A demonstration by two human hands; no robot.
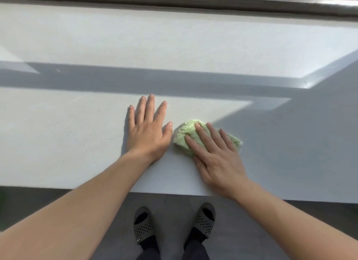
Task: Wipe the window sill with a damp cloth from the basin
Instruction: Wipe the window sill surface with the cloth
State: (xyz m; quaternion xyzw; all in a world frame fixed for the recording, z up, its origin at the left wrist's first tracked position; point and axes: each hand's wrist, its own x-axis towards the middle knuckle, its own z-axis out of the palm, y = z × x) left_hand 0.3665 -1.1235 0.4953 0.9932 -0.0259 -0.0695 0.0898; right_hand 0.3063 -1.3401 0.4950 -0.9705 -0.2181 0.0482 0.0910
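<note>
A wide white window sill (77, 133) fills the head view, crossed by bands of shadow. A bunched light-green cloth (184, 133) lies on the sill near its front edge. My right hand (215, 155) lies flat on top of the cloth, fingers straight and spread, pressing it down; the cloth's right part is hidden under the hand. My left hand (149, 129) rests flat on the bare sill just left of the cloth, fingers spread, its thumb close to the cloth's edge. No basin is in view.
A dark window frame (193, 1) runs along the far side of the sill. The sill's front edge (174, 192) drops to a grey floor (170, 230), where my feet in dark perforated slippers (143, 226) stand.
</note>
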